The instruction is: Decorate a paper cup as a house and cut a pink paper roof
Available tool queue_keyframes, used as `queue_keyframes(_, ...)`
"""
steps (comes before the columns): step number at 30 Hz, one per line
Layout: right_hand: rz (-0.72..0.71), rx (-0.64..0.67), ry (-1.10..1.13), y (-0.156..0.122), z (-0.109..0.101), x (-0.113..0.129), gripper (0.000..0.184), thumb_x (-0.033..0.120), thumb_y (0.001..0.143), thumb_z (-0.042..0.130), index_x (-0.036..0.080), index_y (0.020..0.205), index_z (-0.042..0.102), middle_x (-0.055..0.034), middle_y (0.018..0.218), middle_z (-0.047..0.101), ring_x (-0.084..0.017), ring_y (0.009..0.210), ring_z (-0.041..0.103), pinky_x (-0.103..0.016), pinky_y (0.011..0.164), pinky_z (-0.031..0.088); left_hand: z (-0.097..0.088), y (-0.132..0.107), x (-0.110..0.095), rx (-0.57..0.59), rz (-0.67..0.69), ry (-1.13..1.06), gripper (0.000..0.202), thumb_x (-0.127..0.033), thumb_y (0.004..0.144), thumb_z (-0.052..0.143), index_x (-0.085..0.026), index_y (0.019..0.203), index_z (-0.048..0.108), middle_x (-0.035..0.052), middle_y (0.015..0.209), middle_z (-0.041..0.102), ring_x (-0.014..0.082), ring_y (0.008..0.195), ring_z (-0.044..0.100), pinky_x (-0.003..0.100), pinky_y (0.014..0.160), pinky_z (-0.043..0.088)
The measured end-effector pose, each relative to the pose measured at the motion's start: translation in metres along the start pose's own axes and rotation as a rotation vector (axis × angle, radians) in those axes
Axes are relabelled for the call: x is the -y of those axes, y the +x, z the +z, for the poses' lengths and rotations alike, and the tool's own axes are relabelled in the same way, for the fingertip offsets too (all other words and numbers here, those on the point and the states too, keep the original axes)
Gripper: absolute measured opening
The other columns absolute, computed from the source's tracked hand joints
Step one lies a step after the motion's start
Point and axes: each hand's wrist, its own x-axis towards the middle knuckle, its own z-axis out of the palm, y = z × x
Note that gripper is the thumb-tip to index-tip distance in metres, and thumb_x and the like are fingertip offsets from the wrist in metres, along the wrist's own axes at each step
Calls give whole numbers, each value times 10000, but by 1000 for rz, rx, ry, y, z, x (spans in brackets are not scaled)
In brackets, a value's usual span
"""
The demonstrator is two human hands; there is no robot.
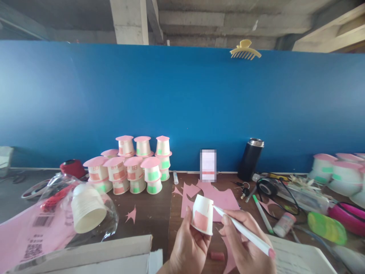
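Note:
My left hand is closed around an upside-down white paper cup that has a pink paper rectangle stuck on its side. My right hand grips a white marker pen with a pink end cap, its tip touching the cup's upper right side. Both hands are low in the middle of the view, over pink paper sheets on the brown table.
A stack of finished cup houses with pink roofs stands at the back left. A plastic bag holds a sleeve of plain cups. A black flask, cables, a green pen, a small bottle and more cup houses lie to the right. A blue partition closes the back.

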Motion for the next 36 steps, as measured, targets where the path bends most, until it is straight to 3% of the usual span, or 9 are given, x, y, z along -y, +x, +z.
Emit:
queue_keyframes(22, 10, 29, -18, 1, 0, -5, 103, 265, 909, 576, 212, 990, 611, -9, 760, 650, -141, 602, 674, -207, 560, 548, 0, -1, 0, 29, -6, -12, 306, -332, 853, 657, -156, 1095, 593, 61, 802, 725, 176, 658, 688, 257, 570, 524)
queue_keyframes(36, 49, 33, -26, -1, 0, -6, 109, 296, 909, 577, 224, 981, 617, -20, 749, 683, -148, 594, 681, -205, 517, 533, 0, -1, 3, -12, 15, 37, 350, -315, 835, 683, -128, 1118, 597, 112, 922, 744, 190, 776, 707, 272, 648, 553)
